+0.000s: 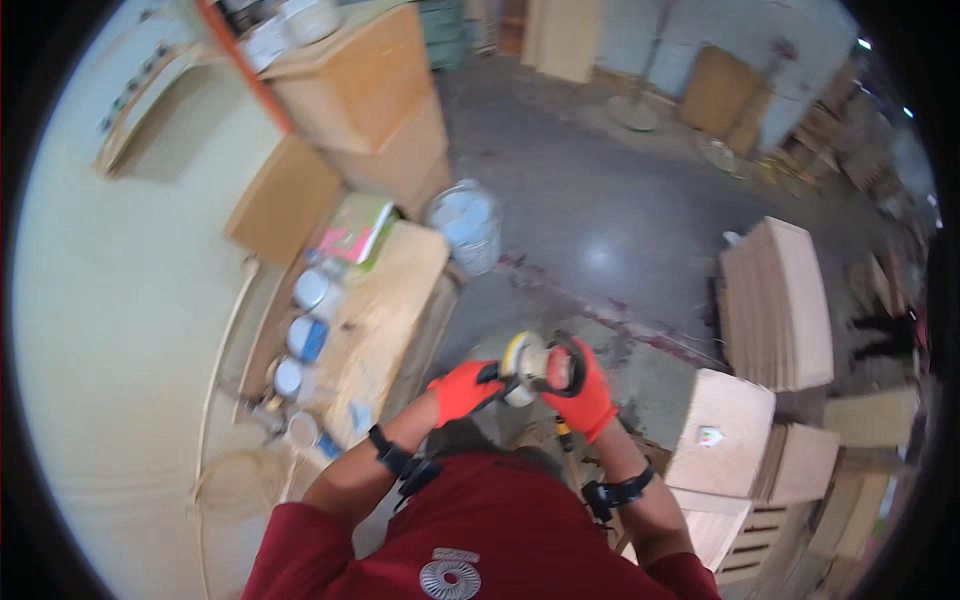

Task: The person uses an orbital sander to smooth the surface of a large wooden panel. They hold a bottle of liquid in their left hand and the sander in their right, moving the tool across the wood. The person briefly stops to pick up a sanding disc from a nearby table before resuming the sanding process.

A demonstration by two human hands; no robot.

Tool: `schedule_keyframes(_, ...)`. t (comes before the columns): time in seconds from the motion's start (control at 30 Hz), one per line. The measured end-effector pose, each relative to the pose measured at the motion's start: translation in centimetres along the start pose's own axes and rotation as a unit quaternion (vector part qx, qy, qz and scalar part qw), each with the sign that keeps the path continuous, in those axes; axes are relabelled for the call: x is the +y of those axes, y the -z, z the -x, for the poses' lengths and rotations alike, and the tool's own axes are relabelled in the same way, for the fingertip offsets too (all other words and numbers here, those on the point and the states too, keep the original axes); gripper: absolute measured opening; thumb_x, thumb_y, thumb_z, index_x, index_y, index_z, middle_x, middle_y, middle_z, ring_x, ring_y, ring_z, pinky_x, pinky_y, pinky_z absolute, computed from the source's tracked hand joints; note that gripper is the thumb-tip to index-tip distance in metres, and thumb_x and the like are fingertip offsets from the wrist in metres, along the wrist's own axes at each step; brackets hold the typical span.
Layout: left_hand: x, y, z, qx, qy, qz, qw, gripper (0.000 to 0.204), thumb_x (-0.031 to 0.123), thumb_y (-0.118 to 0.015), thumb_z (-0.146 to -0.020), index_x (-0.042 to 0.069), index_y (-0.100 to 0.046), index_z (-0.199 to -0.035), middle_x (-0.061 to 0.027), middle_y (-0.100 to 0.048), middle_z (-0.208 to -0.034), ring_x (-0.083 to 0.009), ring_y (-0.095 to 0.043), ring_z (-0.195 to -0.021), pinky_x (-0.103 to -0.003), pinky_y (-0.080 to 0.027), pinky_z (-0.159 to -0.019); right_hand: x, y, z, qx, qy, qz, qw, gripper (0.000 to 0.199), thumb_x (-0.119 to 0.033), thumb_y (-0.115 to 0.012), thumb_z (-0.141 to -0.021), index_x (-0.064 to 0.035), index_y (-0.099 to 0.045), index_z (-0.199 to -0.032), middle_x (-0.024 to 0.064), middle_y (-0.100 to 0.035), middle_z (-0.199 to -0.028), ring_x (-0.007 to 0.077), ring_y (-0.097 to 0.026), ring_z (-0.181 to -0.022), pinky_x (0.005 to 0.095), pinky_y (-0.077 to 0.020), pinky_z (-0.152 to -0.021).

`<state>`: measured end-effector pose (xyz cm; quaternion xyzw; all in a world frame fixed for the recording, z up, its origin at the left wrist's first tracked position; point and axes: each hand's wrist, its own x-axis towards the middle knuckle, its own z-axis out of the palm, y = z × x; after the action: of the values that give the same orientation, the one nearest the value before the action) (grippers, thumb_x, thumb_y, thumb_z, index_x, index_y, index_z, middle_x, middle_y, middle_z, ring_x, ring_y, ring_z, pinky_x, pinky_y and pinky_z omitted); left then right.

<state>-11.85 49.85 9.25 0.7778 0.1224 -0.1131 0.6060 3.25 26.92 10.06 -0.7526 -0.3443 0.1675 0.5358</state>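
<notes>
Concrete floor (610,190) stretches beyond the orbital sander (537,364). Left hand (463,392) fingers curl against its left-facing pad (517,352); right hand (588,398) fingers grip its body (559,371).

Soft light falls evenly on the hands (588,402); beyond them a pale glare marks the grey floor (598,250). Far to their right the view turns dim and smeared around small bright lights (865,43). Straight edges bow toward the black rim.
</notes>
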Motion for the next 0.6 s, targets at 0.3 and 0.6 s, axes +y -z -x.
schedule_keyframes(0.3, -5.6, 5.6, -5.5, -0.065, -0.115, -0.009, 0.991, 0.032, 0.018, -0.078, -0.084, 0.002, -0.073, -0.112, -0.0098, -0.075, -0.092, -0.0161, -0.071, -0.086, -0.033, -0.056, -0.082, 2.0, -4.7, -4.0, 0.036, -0.199, -0.075, 0.976, 0.074, -0.035, -0.082, -0.083, -0.011, -0.049, -0.145, 0.0174, -0.065, -0.13, 0.0326, -0.063, -0.121, 0.0406, -0.0488, -0.104)
schedule_keyframes(0.6, -7.5, 27.2, -6.9, -0.047, -0.023, -0.059, 0.997, 0.023, 0.022, -0.072, -0.091, 0.003, -0.071, -0.104, -0.0087, -0.072, -0.086, -0.0175, -0.067, -0.079, -0.033, -0.053, -0.073, 10.2, 3.3, 2.8, 0.395, -0.258, -0.165, 0.866, 0.036, -0.032, -0.063, -0.104, -0.0057, -0.059, -0.128, 0.01, -0.069, -0.114, 0.0229, -0.071, -0.097, 0.0396, -0.0603, -0.081)
